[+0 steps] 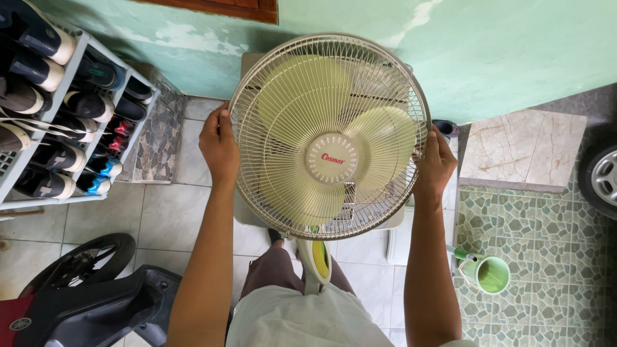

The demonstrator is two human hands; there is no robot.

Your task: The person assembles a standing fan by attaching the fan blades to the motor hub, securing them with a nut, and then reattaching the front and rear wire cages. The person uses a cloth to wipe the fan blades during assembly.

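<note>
A round electric fan (329, 136) with a cream wire grille and pale yellow-green blades faces up at me, in front of my lap. My left hand (218, 146) grips the grille's left rim. My right hand (436, 166) grips the right rim. The fan's neck with a yellow-green panel (317, 257) points down toward my knees. A pale boxy object (392, 222) lies behind and under the fan head, mostly hidden.
A shoe rack (61, 115) full of shoes stands at the left. A dark scooter (90, 295) sits at the lower left. A green mug (490, 274) stands on the patterned floor at right, near a car wheel (601, 177). The green wall (501, 51) is behind.
</note>
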